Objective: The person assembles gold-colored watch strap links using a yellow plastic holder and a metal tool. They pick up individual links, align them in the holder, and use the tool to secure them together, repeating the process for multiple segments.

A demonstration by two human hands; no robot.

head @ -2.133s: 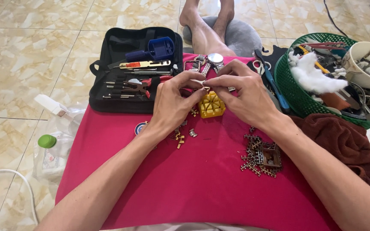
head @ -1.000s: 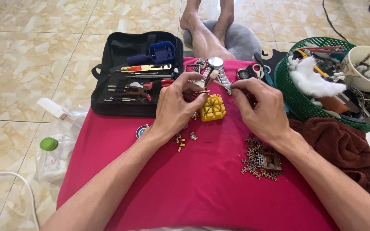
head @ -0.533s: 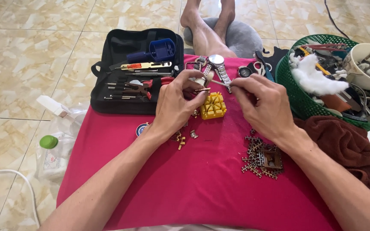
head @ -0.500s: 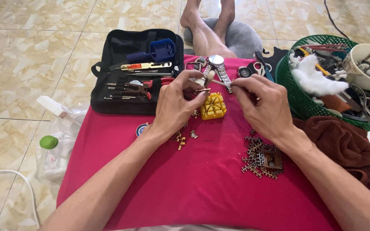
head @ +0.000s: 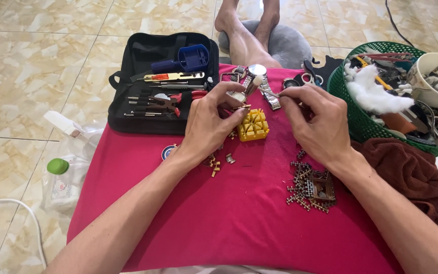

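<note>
Pinching a small gold piece (head: 241, 106) over the yellow block (head: 253, 125), the left hand (head: 210, 124) grips tight; the right hand (head: 316, 119) holds a thin pin (head: 274, 95) just beside it. A slip could likely drop the piece among the loose links (head: 214, 163) below the left wrist.

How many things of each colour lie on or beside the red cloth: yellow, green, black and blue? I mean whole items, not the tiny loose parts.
Yellow: 1, the yellow slotted plastic block by the left hand.
Green: 2, the green plastic mesh basket and the green bottle cap.
Black: 1, the open black fabric tool case.
Blue: 1, the blue plastic holder in that case.
Total: 5
</note>
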